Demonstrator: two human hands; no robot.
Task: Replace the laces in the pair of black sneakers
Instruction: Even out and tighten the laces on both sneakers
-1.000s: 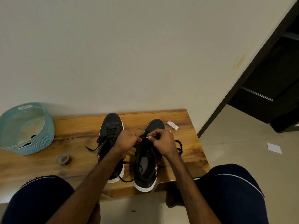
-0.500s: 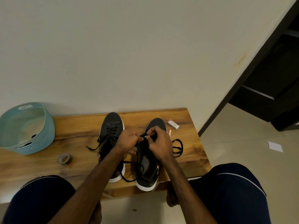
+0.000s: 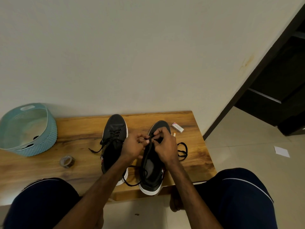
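Both hands meet over the toe end of the open sneaker (image 3: 151, 172), which stands on the worktop (image 3: 82, 171) with its heel toward the person. The left hand (image 3: 132, 147) pinches the black lace (image 3: 148, 151) between thumb and fingertips. The right hand (image 3: 165, 146) curls its fingers round the same lace just beside it, so the two hands almost touch. The fingers hide the eyelets; it is probably one of the eyelets nearer the toe being threaded, but I cannot tell which.

To do this step well, the tip should be held short and stiff and steered squarely into the hole. The other hand then catches it on the far side and draws it through. The two ends want evening up before the next crossing.

The slack needs watching. One loop lies on the worktop just right of the open sneaker, and another trails past its heel toward the worktop's near edge. Either could twist or snag as the lace is pulled.

Close on the left of the open sneaker stands the laced sneaker (image 3: 115, 133), its lace ends loose, with the left forearm crossing over its heel. Farther left lie a roll of tape (image 3: 67, 161) and a blue basket (image 3: 51, 134) with something dark inside. Beyond the toe, to the right, sits a small box (image 3: 177, 127). Nothing blocks the hands.
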